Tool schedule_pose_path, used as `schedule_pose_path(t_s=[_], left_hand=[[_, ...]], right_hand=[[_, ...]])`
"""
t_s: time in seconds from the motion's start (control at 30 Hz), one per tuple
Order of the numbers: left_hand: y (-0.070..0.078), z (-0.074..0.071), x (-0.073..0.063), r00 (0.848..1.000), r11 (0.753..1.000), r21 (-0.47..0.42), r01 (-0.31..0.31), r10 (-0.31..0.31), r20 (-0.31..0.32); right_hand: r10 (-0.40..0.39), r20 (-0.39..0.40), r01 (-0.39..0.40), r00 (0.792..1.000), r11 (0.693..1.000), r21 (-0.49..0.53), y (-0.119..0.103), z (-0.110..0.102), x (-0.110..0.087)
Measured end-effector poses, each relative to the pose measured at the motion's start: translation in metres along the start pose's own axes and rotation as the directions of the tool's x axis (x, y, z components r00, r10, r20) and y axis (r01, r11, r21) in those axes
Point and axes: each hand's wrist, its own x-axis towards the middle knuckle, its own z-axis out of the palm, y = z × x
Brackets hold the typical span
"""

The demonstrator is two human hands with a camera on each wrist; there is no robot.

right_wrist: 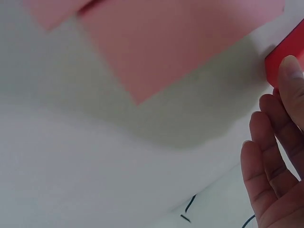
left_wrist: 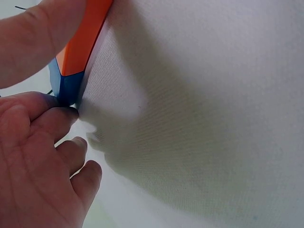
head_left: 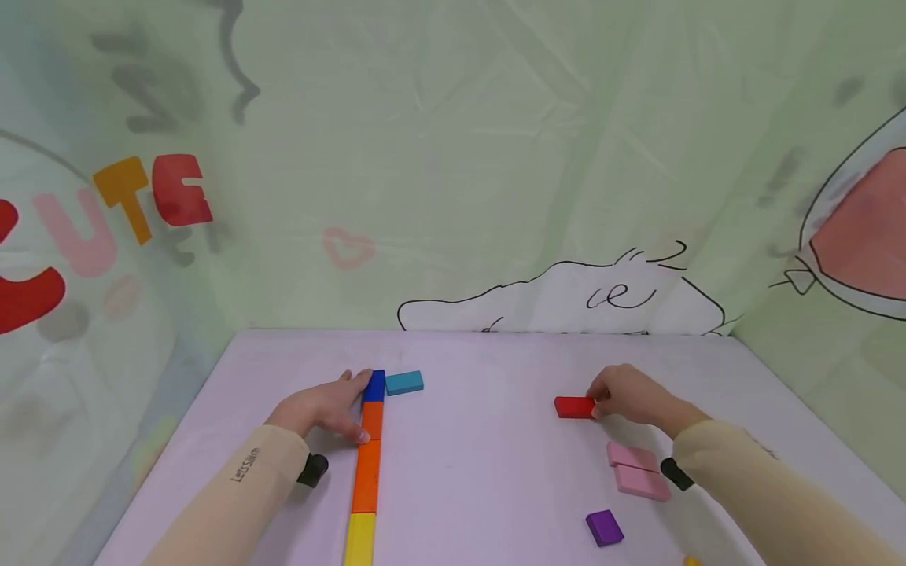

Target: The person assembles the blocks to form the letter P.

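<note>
A straight row of blocks lies on the left of the table in the head view: a dark blue block [head_left: 374, 386], two orange blocks [head_left: 366, 476] and a yellow block [head_left: 360, 538]. My left hand [head_left: 329, 407] rests along the row's left side. Its index fingertip touches the blue block and its thumb is at the orange ones. Beside the blue block's right side lies a teal block [head_left: 405, 383]. Over on the right, my right hand [head_left: 633, 395] pinches the right end of a red block [head_left: 574, 407] between thumb and index finger.
Two pink blocks [head_left: 641, 482] lie side by side near the right forearm. A purple block [head_left: 605, 527] is closer to the front, and a bit of a yellow piece [head_left: 692, 561] shows at the bottom edge. Behind the white table [head_left: 481, 448] hangs a printed curtain [head_left: 453, 157].
</note>
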Motion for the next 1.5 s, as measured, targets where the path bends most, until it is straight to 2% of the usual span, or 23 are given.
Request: schedule_pose_path(t_s=[0.33,1.0,1.27,1.5], left_hand=[[0.0,-0.001,0.0,1.0,1.0,-0.013,0.012,-0.012,0.002],[0.0,0.0,-0.001,1.0,1.0,-0.002,0.01,-0.01,-0.011],[0.0,0.001,0.0,1.0,1.0,-0.007,0.01,-0.01,-0.013],[0.0,0.001,0.001,1.0,1.0,0.001,0.012,-0.012,-0.015]], right_hand=[[-0.026,-0.023,0.027,0.999,0.998,0.051,-0.027,0.012,0.013],[-0.155,-0.071,0.16,0.985,0.984,0.082,-0.076,0.027,0.032],[-0.139,-0.074,0.147,0.988,0.982,0.122,-0.097,0.033,0.039],[-0.159,-0.084,0.169,0.984,0.978,0.125,-0.113,0.036,0.045]])
